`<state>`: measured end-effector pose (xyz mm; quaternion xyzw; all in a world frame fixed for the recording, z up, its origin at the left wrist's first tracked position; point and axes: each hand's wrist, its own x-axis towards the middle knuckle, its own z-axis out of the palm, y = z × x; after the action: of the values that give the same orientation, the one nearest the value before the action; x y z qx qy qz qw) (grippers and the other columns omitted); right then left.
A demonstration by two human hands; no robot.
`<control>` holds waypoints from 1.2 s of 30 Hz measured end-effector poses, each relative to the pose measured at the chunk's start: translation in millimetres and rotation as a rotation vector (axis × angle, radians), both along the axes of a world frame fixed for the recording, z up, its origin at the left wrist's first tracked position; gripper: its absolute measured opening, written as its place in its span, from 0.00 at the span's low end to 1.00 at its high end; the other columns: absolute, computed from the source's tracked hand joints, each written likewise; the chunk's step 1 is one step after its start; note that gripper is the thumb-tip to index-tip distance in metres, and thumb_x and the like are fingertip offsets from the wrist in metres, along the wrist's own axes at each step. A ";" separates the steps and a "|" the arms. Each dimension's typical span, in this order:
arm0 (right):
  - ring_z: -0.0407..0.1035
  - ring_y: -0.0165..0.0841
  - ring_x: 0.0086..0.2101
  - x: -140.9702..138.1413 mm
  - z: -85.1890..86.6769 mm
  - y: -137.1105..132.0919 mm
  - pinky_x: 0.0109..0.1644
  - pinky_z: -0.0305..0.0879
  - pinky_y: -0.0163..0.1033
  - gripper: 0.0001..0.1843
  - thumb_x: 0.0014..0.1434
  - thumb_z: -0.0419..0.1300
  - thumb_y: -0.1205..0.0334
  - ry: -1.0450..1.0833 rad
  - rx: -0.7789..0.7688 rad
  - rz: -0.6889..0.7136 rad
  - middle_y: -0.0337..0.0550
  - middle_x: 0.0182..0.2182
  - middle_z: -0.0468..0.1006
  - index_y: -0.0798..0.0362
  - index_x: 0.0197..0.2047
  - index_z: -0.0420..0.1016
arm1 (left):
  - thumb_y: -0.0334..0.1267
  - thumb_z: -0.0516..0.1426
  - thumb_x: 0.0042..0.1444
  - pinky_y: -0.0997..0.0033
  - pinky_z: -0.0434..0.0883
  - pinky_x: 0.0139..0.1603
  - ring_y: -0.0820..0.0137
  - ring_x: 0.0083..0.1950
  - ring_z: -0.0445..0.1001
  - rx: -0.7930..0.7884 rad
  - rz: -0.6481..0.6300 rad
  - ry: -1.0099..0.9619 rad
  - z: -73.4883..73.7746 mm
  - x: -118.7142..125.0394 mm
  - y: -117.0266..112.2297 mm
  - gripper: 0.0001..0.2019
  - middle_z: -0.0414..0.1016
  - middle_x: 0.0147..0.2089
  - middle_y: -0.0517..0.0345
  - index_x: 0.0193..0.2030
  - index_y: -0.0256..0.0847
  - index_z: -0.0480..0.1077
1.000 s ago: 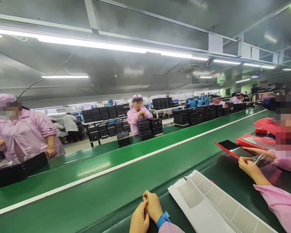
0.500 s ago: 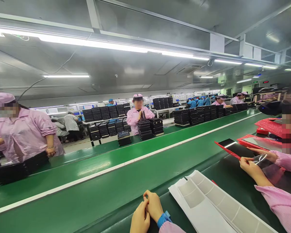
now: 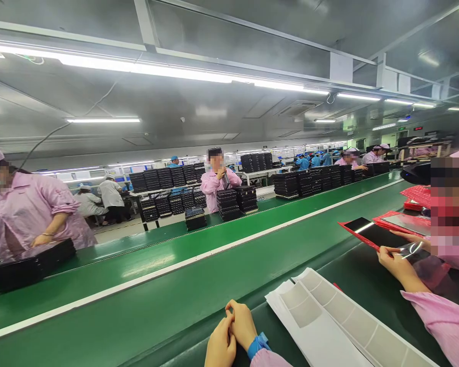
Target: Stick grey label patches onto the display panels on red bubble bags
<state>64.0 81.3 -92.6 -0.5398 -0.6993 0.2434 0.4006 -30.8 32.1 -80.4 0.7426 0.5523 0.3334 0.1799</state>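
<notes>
Head view: my left hand [image 3: 221, 345] and right hand [image 3: 242, 326] are in contact, fingers curled inward; whether anything is enclosed between them, I cannot tell. Blue band [image 3: 258, 346] on right wrist. White sheets of grey labels [image 3: 329, 326] lie to the right, clear of both hands, on the dark green surface [image 3: 329, 267]. Beyond, a co-worker's hand [image 3: 396, 265] holds a black panel [image 3: 373, 231].
</notes>
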 end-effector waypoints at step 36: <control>0.70 0.28 0.28 13.0 34.3 -21.3 0.30 0.55 0.31 0.09 0.52 0.54 0.68 0.014 -0.017 -0.038 0.39 0.24 0.74 0.45 0.30 0.73 | 0.28 0.44 0.48 0.71 0.67 0.45 0.67 0.43 0.72 -0.013 -0.005 -0.015 0.5 0.6 0.0 0.21 0.74 0.43 0.52 0.48 0.38 0.67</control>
<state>77.0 60.0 -58.2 -0.5547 -0.6838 0.2453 0.4056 -30.2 32.2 -79.8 0.7402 0.5512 0.3351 0.1899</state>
